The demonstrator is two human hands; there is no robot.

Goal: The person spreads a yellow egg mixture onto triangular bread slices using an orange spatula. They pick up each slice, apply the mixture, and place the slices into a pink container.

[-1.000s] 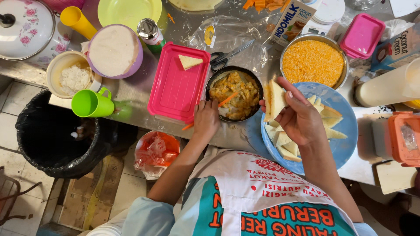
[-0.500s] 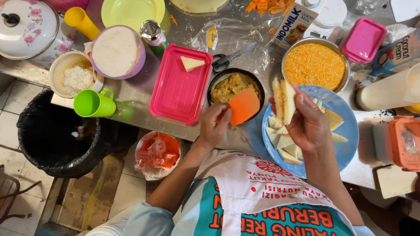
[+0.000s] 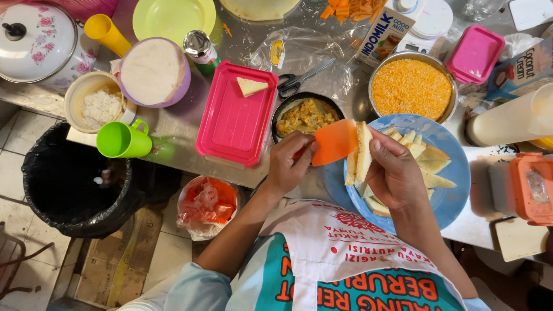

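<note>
Head view: orange scraper meets split bread over the blue plate

Head view, looking straight down at a crowded desk (image 3: pixel 173 135). The left hand (image 3: pixel 291 164) is closed around the handle of an orange scraper (image 3: pixel 334 142), whose flat blade points toward the bread and touches its edge. The right hand (image 3: pixel 394 173) pinches a pale slice of bread (image 3: pixel 358 152) upright between thumb and fingers, holding it above the near rim of a blue plate (image 3: pixel 452 173). More cut bread pieces (image 3: pixel 429 158) lie on that plate, partly hidden behind the right hand.

Just beyond the scraper stands a dark bowl of yellow filling (image 3: pixel 305 114), and to its left lies a pink tray (image 3: pixel 236 115) with one bread wedge (image 3: pixel 252 86) at its far end. A metal bowl of orange crumbs (image 3: pixel 410 88) sits beyond the plate. Scissors (image 3: pixel 299 80) lie on clear plastic behind the dark bowl. Farther left are a green mug (image 3: pixel 121 140), a bowl of white shreds (image 3: pixel 98 103) and a purple-rimmed bowl of white batter (image 3: pixel 152 70). A black-lined bin (image 3: pixel 69 184) stands on the floor below the desk edge.
</note>
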